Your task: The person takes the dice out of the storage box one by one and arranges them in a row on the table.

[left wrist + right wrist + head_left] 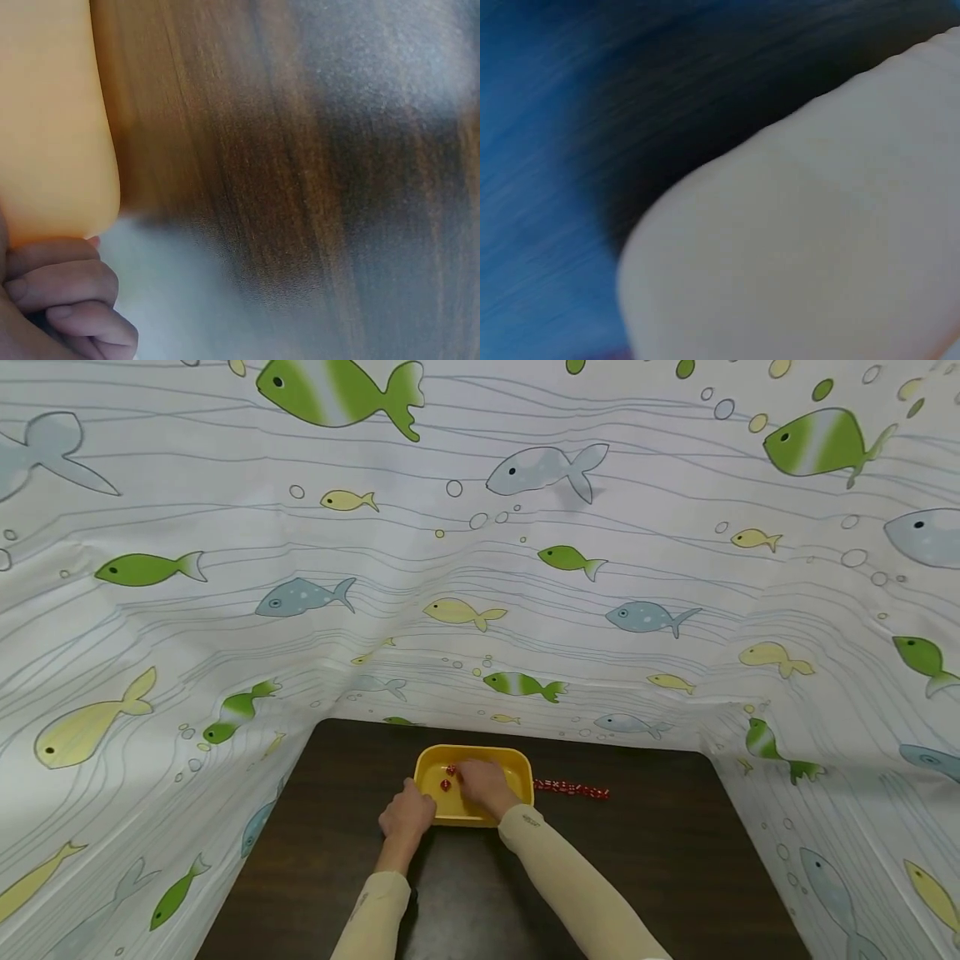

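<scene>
A yellow tray (472, 820) sits on the dark table in the head view. My left hand (407, 810) grips its left front corner; in the left wrist view, curled fingers (71, 281) lie against the yellow wall (52, 127). Reaching over the front rim, my right hand (486, 785) has its fingertips down inside the tray. What those fingers hold, if anything, is hidden. Just left of them lie two small red dice, one die (451, 769) behind the other die (446, 785). The right wrist view holds mostly a pale sleeve (795, 225).
To the right of the tray, several red dice (572, 788) form a row on the dark wooden table (660, 843). A white fish-patterned sheet (465, 560) rises behind the table and along both sides.
</scene>
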Tool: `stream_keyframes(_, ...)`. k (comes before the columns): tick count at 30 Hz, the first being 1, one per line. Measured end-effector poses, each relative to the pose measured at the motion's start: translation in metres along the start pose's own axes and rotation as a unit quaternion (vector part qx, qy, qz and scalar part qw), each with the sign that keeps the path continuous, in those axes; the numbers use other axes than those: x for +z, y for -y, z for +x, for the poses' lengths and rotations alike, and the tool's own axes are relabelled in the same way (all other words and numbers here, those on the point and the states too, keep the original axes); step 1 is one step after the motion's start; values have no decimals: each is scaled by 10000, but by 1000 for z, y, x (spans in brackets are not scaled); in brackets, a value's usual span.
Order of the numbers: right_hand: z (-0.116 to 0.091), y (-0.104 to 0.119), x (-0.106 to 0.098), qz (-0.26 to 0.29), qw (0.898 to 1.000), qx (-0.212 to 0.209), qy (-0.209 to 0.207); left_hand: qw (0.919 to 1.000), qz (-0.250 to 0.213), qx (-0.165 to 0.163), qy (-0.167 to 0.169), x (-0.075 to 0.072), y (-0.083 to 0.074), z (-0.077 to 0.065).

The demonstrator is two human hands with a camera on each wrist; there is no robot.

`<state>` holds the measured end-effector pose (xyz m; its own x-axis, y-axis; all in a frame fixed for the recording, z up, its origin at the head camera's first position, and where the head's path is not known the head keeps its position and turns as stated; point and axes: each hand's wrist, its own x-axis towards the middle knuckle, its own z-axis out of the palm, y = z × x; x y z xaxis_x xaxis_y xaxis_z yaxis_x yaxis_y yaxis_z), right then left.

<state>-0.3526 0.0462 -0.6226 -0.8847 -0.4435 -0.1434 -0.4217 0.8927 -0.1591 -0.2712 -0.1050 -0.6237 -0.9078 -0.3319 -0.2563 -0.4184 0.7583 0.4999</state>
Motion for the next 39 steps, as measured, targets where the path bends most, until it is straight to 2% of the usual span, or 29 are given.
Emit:
stream_keyframes(3, -6, -6, -3, 34, 10000, -18, -35, 10000, -1, -43, -4, 0, -2, 0)
stream_keyframes(9, -17, -15, -11, 296, 9993, 190, 157, 10000, -27, -63, 6, 1, 0, -3)
stream_keyframes(12, -20, -19, -12, 298, 9994, 155, 96, 10000, -32, -77, 16, 1, 1, -3)
stream_keyframes(19, -23, -30, -14, 223, 9994, -44, -247, 10000, -33, 37, 60, 1, 2, -3)
stream_keyframes(27, -32, -37, -32, 219, 9986, -185, -453, 9998, -43, 167, 90, 1, 4, 0)
stream_keyframes(32, -40, -40, -42, 211, 9968, -94, -771, 9998, -89, 171, 111, 1, 5, -1)
stream_keyframes(39, -47, -51, -56, 473, 9914, -3, -1222, 9997, -110, 166, 159, 0, 4, -4)
